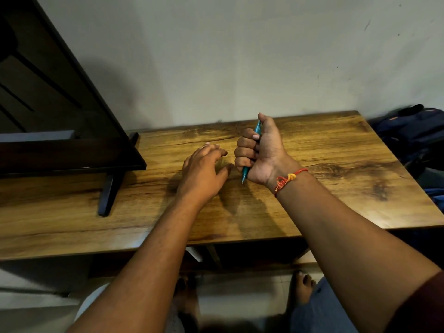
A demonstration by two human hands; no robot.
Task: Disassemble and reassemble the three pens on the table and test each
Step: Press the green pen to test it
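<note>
My right hand (pixel 260 152) is closed in a fist around a teal pen (pixel 245 173), held nearly upright above the wooden table (pixel 336 164). The pen's tip points down just under the fist and its top end shows above the fingers, under my thumb. My left hand (pixel 204 171) hovers just left of the fist, palm down, fingers spread and holding nothing that I can see. No other pens are visible; my left hand may hide part of the tabletop beneath it.
A dark flat screen (pixel 60 104) on a black stand foot (pixel 109 191) takes up the table's left side. A dark backpack (pixel 413 131) lies beyond the table's right edge. A pale wall rises behind the table. My bare feet show under the front edge.
</note>
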